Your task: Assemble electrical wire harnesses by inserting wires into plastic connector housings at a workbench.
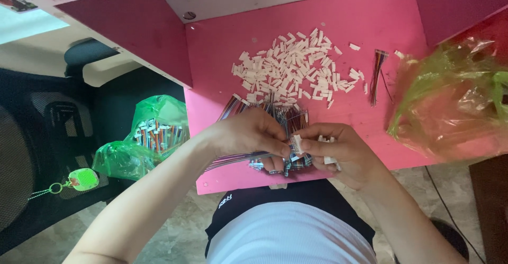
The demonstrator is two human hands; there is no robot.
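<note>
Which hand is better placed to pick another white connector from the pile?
Probably the right hand: it lies nearer the white connector pile, though it pinches a white connector. The left hand grips the wire bundle.

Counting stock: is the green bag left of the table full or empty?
Partly full: green bag shows wires with white plugs through its plastic.

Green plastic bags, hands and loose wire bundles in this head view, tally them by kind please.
Translucent green plastic bags: 2, one at the left with wired connectors inside, one on the pink table at the right
Bare hands: 2, left hand, right hand
Separate multicoloured wire bundle lying alone by the white connector pile: 1
Total: 5
</note>
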